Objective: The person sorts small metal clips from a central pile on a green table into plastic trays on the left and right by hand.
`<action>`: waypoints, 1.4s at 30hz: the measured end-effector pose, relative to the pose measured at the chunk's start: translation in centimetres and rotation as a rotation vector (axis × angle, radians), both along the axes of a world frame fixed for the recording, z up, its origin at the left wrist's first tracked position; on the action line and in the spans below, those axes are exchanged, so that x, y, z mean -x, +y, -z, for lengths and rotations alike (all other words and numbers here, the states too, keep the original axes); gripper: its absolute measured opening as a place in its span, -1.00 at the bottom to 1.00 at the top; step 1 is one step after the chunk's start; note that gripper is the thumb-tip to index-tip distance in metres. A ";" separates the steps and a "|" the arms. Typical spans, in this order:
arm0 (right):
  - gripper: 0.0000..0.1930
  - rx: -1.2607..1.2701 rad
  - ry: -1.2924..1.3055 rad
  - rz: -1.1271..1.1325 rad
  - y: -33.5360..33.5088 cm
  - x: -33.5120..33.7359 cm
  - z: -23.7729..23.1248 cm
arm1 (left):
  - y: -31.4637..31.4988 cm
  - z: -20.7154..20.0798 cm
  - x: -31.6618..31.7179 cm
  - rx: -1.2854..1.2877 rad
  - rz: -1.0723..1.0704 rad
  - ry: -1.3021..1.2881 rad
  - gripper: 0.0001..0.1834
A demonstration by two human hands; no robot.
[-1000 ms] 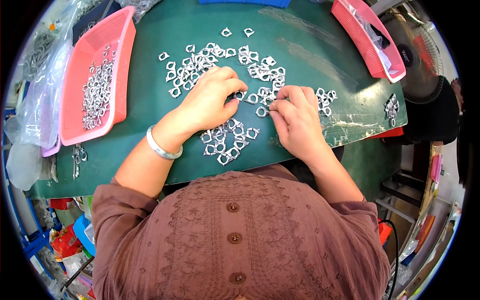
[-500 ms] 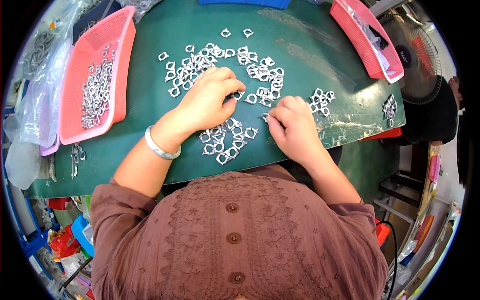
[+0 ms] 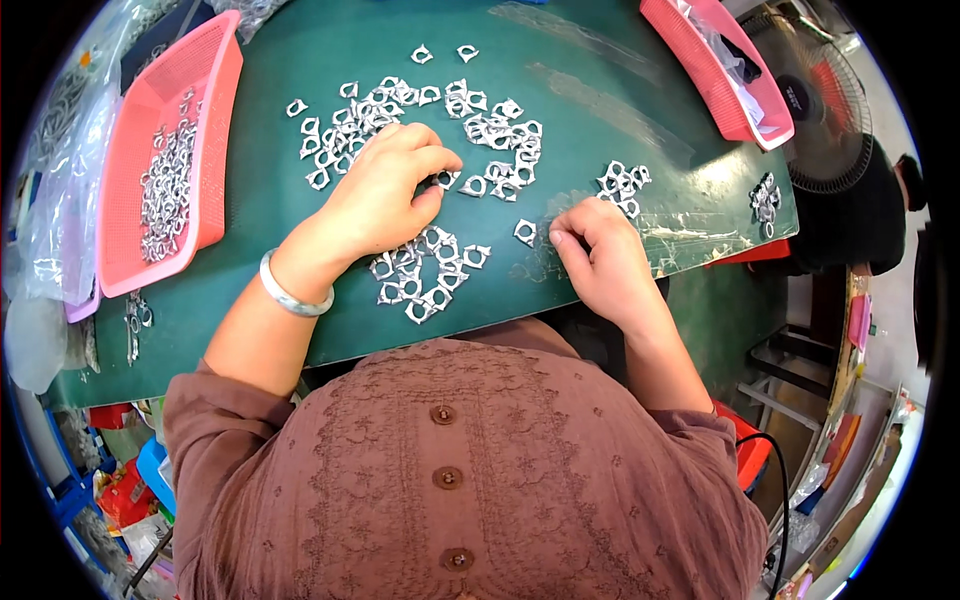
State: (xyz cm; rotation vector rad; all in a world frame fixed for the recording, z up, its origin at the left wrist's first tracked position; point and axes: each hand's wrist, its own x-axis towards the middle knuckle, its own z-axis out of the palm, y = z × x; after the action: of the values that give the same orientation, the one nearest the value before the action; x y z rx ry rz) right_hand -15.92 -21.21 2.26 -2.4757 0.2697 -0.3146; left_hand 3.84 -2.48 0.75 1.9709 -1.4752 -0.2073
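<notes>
My left hand (image 3: 390,195) rests among small silver metal ring-shaped parts, thumb and fingers closed on one metal ring (image 3: 445,180). Beyond and beside it lies a scattered pile of such rings (image 3: 365,110); a smaller group (image 3: 425,272) sits just below the wrist. To the right of the left hand several more rings (image 3: 515,140) form a curved cluster. My right hand (image 3: 605,260) is on the table with thumb and forefinger drawn together and nothing showing between them. A single ring (image 3: 525,232) lies just left of its fingertips, apart from them.
A pink basket (image 3: 225,130) with many rings stands at the left, beside plastic bags (image 3: 60,200). Another pink basket (image 3: 725,100) is at the far right, near a fan (image 3: 815,110). Small ring groups lie beyond my right hand (image 3: 622,180) and at the table's right corner (image 3: 767,200).
The ring at my right fingertips has been let go and now lies on the table; that hand has drawn slightly away to the right. My left hand keeps its grip. The whole view has shifted a little.
</notes>
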 end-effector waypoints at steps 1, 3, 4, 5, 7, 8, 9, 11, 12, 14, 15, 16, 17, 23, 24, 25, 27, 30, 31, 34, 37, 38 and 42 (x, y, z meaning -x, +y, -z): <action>-0.92 0.000 0.001 0.000 0.0 0.1 -0.1 | 0.0 0.0 0.0 0.000 0.000 0.001 -0.69; -0.81 -0.004 0.005 -0.022 0.1 0.2 -0.4 | 0.0 0.0 0.0 0.001 0.005 -0.001 -0.69; -0.81 -0.005 0.006 -0.022 0.2 0.2 -0.5 | 0.0 0.0 0.1 0.001 0.006 -0.001 -0.69; -0.76 0.012 0.003 -0.036 0.2 0.2 -0.5 | 0.0 -0.1 0.1 0.002 0.007 0.003 -0.69; -0.70 0.030 0.001 -0.048 0.3 0.1 -0.5 | 0.0 -0.2 0.2 0.004 0.011 0.006 -0.69; -0.68 0.032 0.010 -0.060 0.4 0.1 -0.4 | 0.0 -0.2 0.2 0.006 0.012 0.005 -0.69; -0.67 0.035 0.018 -0.073 0.5 0.1 -0.3 | 0.0 -0.2 0.2 0.008 0.013 0.003 -0.69; -0.66 0.051 0.027 -0.063 0.8 0.1 -0.3 | 0.0 -0.2 0.2 0.008 0.012 0.004 -0.69; -0.66 0.067 0.035 -0.055 0.9 0.0 -0.2 | 0.0 -0.2 0.2 0.008 0.010 0.004 -0.69; -0.67 0.088 0.017 -0.060 1.0 -0.1 -0.1 | 0.0 -0.2 0.1 0.004 0.009 0.007 -0.68; -0.67 0.110 -0.001 -0.064 1.1 -0.1 0.0 | 0.0 -0.2 0.1 0.002 0.009 0.009 -0.68; -0.67 0.110 -0.001 -0.065 1.1 -0.1 0.0 | 0.0 -0.1 0.1 0.002 0.009 0.009 -0.68; -0.68 0.112 -0.004 -0.071 1.1 -0.1 0.2 | 0.0 -0.1 0.1 0.015 -0.002 0.006 -0.67; -0.73 0.152 -0.079 -0.061 1.7 -0.6 1.0 | -0.4 -0.6 1.0 0.127 0.008 -0.036 -0.66; -0.74 0.143 -0.114 -0.057 1.8 -0.8 1.2 | -0.4 -0.8 1.2 0.150 0.044 -0.039 -0.67; -0.74 0.141 -0.119 -0.057 1.9 -1.0 1.1 | -0.5 -0.9 1.6 0.162 0.066 -0.003 -0.73; -0.75 0.088 -0.234 -0.039 2.2 -1.6 0.4 | -0.4 -1.5 2.2 0.120 0.081 0.178 -0.80; -0.74 0.058 -0.343 -0.053 2.9 -2.7 -0.3 | -0.4 -1.9 2.6 0.121 0.092 0.516 -0.84; -0.74 0.060 -0.354 -0.054 3.1 -3.1 -0.3 | -0.4 -2.2 2.7 0.042 0.077 0.747 -0.82; -0.70 -0.067 -0.393 -0.107 3.8 -4.0 -0.4 | -0.3 -1.7 2.5 0.050 0.037 0.951 -0.75; -0.72 -0.673 -0.285 -0.009 4.4 -4.3 0.1 | -0.3 -2.4 2.4 0.079 -0.023 1.069 -0.72; -0.78 -0.731 -0.261 0.001 4.2 -4.3 0.1 | -0.4 -2.2 2.3 0.089 -0.055 1.096 -0.73; -0.84 -0.899 -0.133 -0.011 3.9 -4.6 0.2 | -0.1 -1.8 2.1 0.103 -0.113 1.136 -0.76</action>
State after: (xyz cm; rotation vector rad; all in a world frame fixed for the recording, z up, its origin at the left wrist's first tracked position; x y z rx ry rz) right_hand -11.30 -17.35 2.06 -1.5639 0.2646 -0.2711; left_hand 1.78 -2.59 2.57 1.3891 -0.5989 -0.9799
